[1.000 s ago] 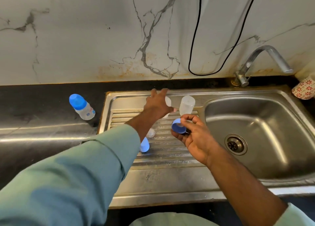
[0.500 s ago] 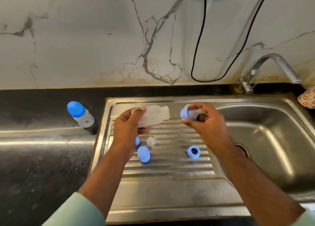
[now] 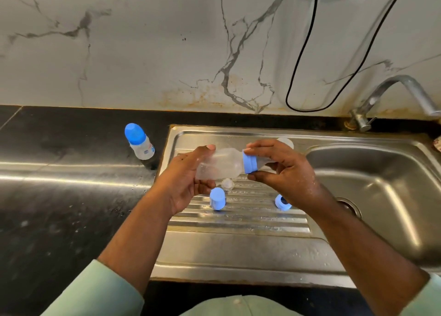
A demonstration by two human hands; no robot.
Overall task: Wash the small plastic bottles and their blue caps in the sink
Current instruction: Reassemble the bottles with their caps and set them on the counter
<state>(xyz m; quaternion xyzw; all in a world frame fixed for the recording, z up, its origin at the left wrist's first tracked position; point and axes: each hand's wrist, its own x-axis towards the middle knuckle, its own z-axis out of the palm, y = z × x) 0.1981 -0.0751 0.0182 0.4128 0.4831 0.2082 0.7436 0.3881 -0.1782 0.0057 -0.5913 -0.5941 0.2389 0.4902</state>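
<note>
Over the ribbed draining board (image 3: pixel 238 222) of the steel sink (image 3: pixel 381 196), our two hands held one clear bottle (image 3: pixel 218 164) on its side in the air. Our left hand (image 3: pixel 188 179) curled its fingers round the bottle's body, thumb on top. Our right hand (image 3: pixel 284 170) pinched the blue ring cap (image 3: pixel 249 164) at the bottle's neck between thumb and fingers. Just below the bottle, on the board, stood a blue cover (image 3: pixel 217 198), with a small clear piece (image 3: pixel 227 184) behind it, and a second blue ring (image 3: pixel 282 202) lay beside our right wrist. Beyond our right hand, part of another clear bottle (image 3: pixel 286 142) showed. Farther left, on the dark surface (image 3: pixel 59 191), a capped bottle (image 3: pixel 139 141) stood upright. The tap (image 3: pixel 391 96) rose at the far right, before the marble wall (image 3: pixel 143 53).
</note>
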